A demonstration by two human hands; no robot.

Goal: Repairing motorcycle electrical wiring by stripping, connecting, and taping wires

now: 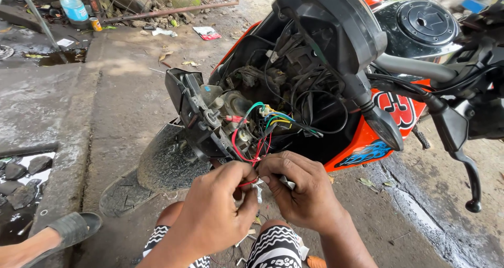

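An orange and black motorcycle [367,142] stands in front of me with its headlight housing [194,110] pulled open and a tangle of coloured wires [262,121] exposed. My left hand [215,210] pinches a red wire [247,183] that loops down from the tangle. My right hand [299,189] is closed beside it, fingertips touching the same red wire, with a small white piece [287,183] tucked under its fingers. Both hands meet just below the front fender [168,168], above my knees in black-and-white patterned shorts [273,249].
The handlebar with brake lever [462,142] juts out at right, the fuel tank [420,23] behind. Another person's foot in a sandal [63,231] rests at lower left. A wet stone-filled gutter [21,178], a plastic bottle [72,5] and litter lie on the concrete.
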